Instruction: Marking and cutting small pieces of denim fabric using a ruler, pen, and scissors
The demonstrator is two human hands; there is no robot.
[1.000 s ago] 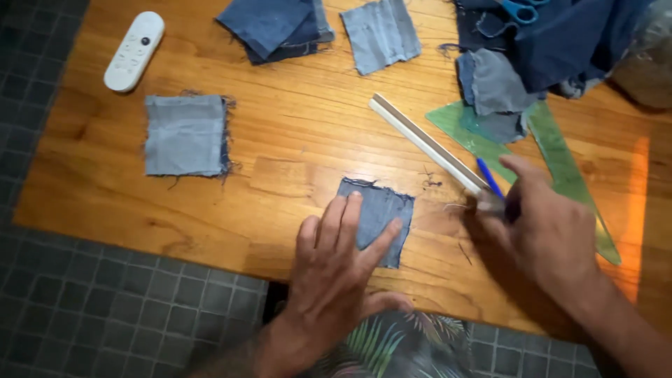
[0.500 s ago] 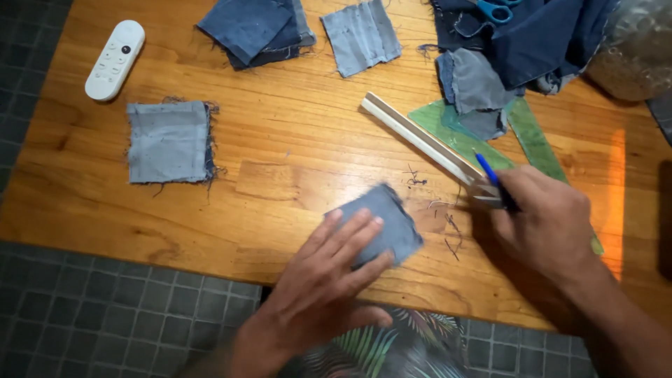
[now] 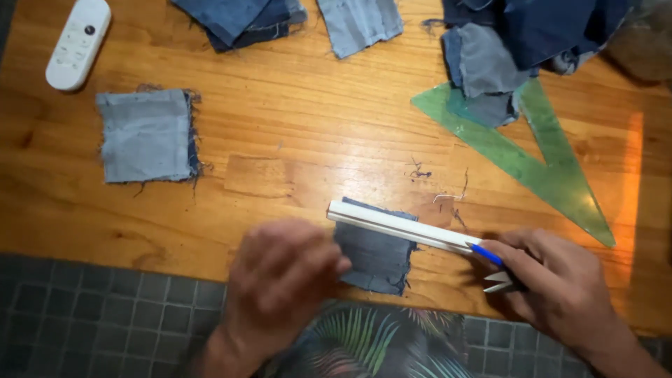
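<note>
**Two hands, a white ruler and a small denim patch**

Wide wooden counter [image 3: 301, 147], shiny in the middle, with grey floor tiles past its near edge. Heap of dark blue cloth [image 3: 532, 35] at the far right corner. Green see-through triangle [image 3: 560, 182] lying flat just below that heap, one tip tucked under a grey scrap. More folded denim pieces [image 3: 238, 17] at the far edge, and a pale one [image 3: 360, 24] beside them. Light denim square [image 3: 147, 136] flat on the left, well apart from both hands. White remote [image 3: 77, 43] in the far left corner.

Left hand [image 3: 280, 280] low at the near edge, back of the hand up, blurred. Fingers bent and close together, tips touching the left side of the small denim patch [image 3: 374, 255]. Patch flat on the counter near the front edge, between the two hands.

Right hand [image 3: 553, 280] coming in from the lower right, wrist low. Fingers pinching the end of a long white ruler [image 3: 402, 225], together with a blue pen [image 3: 486, 253] and small pale snips [image 3: 498, 281]. Ruler lying slanted across the top of the patch.
</note>
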